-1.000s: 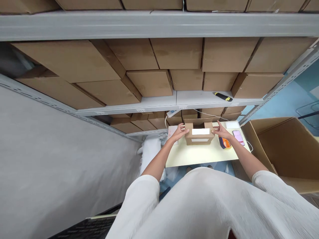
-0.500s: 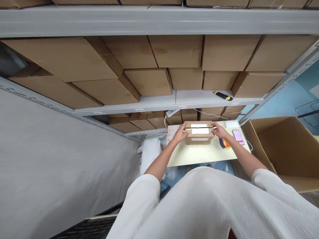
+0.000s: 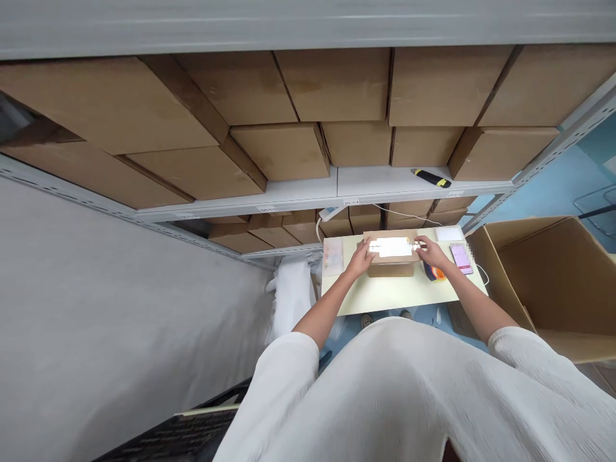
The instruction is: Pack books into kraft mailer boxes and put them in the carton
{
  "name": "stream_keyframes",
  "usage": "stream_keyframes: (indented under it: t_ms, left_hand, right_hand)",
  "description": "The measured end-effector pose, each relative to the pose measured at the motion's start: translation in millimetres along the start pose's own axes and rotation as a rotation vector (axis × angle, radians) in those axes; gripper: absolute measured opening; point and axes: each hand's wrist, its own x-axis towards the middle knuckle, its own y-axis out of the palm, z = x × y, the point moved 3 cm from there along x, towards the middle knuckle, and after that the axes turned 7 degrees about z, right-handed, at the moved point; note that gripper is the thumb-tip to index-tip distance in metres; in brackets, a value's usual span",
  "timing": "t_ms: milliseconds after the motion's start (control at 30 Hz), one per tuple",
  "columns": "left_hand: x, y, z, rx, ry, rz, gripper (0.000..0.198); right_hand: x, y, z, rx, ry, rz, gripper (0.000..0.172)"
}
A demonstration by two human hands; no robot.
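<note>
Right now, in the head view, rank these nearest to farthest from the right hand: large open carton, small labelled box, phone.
1. Small labelled box: touching the right hand, at the box's right end.
2. Phone: on the table, just right of the hand.
3. Large open carton: farther right, beyond the phone.

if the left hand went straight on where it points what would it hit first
Probably the box: the left hand is at its left end, though exact depth is unclear.
</note>
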Motion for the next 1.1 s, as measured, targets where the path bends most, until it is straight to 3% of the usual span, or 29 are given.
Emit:
stream_keyframes:
  t_ms: [367,567,700,967,1100]
  left_hand:
    - [-31,11.8,7,0.025,-0.047,-0.013,0.086]
    - [-37,25.8,25,0.035,-0.069,0.042,0.090]
    - [-33,32.8,31,0.034,-0.115,0.059,0.084]
    - [-35,39.9,26,0.085,-0.115,0.096,0.078]
    - [-37,41.0,10,0.240,-0.142,-0.015,0.072]
  right_hand:
    - [-22,10,-10,0.013,0.016,0.013,0.043]
    - [-26,28,-24,-0.044,0.065,0.111,0.060]
    - [-21,42,-30,-0.081,0.082,0.087,0.063]
    - [-19,55,-41,-0.088,0.059,0.128,0.070]
    - [-20,61,-43,-0.082,0.068,0.126,0.071]
